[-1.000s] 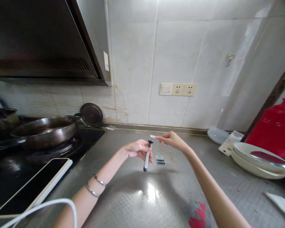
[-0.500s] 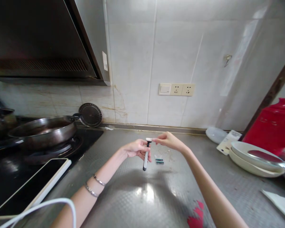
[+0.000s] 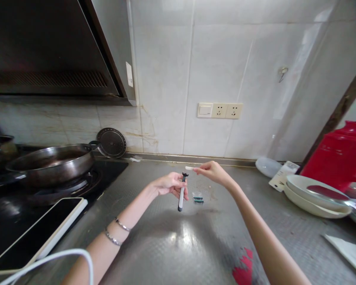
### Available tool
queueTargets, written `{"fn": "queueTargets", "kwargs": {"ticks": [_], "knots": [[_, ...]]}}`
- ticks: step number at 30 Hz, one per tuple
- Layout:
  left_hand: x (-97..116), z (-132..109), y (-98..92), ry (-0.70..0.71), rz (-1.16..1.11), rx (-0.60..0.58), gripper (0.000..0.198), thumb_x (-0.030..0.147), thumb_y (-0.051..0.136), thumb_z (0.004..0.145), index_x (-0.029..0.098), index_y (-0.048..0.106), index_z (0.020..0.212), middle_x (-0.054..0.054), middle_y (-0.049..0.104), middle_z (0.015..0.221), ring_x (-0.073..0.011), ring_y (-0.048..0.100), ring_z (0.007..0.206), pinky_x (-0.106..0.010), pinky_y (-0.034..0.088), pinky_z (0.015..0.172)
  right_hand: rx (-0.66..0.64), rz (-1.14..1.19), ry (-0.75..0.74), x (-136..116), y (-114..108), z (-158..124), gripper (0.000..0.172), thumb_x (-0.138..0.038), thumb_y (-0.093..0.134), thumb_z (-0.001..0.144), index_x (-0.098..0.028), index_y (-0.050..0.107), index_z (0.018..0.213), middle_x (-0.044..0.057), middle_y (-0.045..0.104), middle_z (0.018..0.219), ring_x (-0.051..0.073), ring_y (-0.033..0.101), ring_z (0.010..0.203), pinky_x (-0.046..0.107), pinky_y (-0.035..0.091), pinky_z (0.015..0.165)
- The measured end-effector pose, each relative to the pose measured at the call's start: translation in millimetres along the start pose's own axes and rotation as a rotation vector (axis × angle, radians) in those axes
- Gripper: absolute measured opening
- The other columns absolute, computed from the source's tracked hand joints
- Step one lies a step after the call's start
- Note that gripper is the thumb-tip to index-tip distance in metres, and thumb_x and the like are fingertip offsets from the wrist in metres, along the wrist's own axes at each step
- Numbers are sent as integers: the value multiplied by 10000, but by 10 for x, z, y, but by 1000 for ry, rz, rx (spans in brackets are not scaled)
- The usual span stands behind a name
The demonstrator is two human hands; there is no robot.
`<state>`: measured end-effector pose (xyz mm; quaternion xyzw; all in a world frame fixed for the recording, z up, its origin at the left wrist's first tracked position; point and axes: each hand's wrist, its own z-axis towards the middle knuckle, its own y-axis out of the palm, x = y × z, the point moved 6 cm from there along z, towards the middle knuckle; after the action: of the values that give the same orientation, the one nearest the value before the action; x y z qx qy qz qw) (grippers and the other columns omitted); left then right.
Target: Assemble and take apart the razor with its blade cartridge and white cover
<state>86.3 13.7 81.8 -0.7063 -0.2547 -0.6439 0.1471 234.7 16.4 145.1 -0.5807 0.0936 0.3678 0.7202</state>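
Observation:
My left hand (image 3: 172, 185) is closed around a razor handle (image 3: 181, 196), grey-white with black ends, held upright above the counter. A small black fork tops the handle, with no blade head on it. Between thumb and fingertips of my right hand (image 3: 211, 171) is a small white strip-like piece (image 3: 189, 168), which may be a cover; its exact kind is too small to tell. That piece sits just above and right of the fork, apart from it. Behind and right of the handle, small dark-green razor cartridges (image 3: 198, 200) in clear plastic lie on the metal counter.
To the left, a steel pan (image 3: 52, 160) stands on the black stove, with a phone (image 3: 32, 237) and white cable (image 3: 62, 252) nearer me. On the right are stacked dishes (image 3: 310, 206), a white card (image 3: 283, 176), a small bowl (image 3: 267, 167) and a red container (image 3: 338, 156).
The white piece has come off the top of the razor handle and moved up and slightly right with my right hand. My left hand has kept its grip on the handle.

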Motion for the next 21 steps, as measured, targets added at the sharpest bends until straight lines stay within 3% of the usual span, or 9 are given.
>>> {"fn": "queueTargets", "kwargs": {"ticks": [5, 10, 15, 21], "knots": [[-5, 2, 22, 10, 7, -32, 319, 308, 681, 693, 129, 478, 861, -83, 658, 711, -209, 661, 651, -301, 509, 587, -166, 70, 14, 13, 49, -31, 538, -616, 491, 702, -111, 673, 661, -28, 386, 487, 76, 303, 464, 215, 216, 434], [-17, 9, 21, 8, 0, -36, 317, 310, 668, 704, 137, 450, 856, -85, 658, 713, -211, 662, 654, -292, 505, 581, -63, 11, 27, 88, 11, -7, 550, -622, 483, 705, -110, 661, 610, -39, 310, 464, 70, 264, 464, 216, 187, 432], [1, 6, 16, 32, 1, -13, 317, 305, 663, 708, 127, 464, 878, -84, 655, 713, -215, 663, 663, -318, 510, 610, -150, 88, -35, 33, 104, 5, 545, -612, 466, 727, -111, 669, 664, -33, 372, 498, 71, 292, 468, 214, 219, 440], [-14, 3, -10, 21, -4, 10, 332, 310, 676, 697, 132, 456, 871, -75, 656, 703, -208, 661, 643, -301, 505, 588, -96, 54, -32, 52, 98, 21, 547, -610, 465, 726, -108, 669, 649, -39, 349, 490, 73, 286, 481, 214, 211, 448]]}}
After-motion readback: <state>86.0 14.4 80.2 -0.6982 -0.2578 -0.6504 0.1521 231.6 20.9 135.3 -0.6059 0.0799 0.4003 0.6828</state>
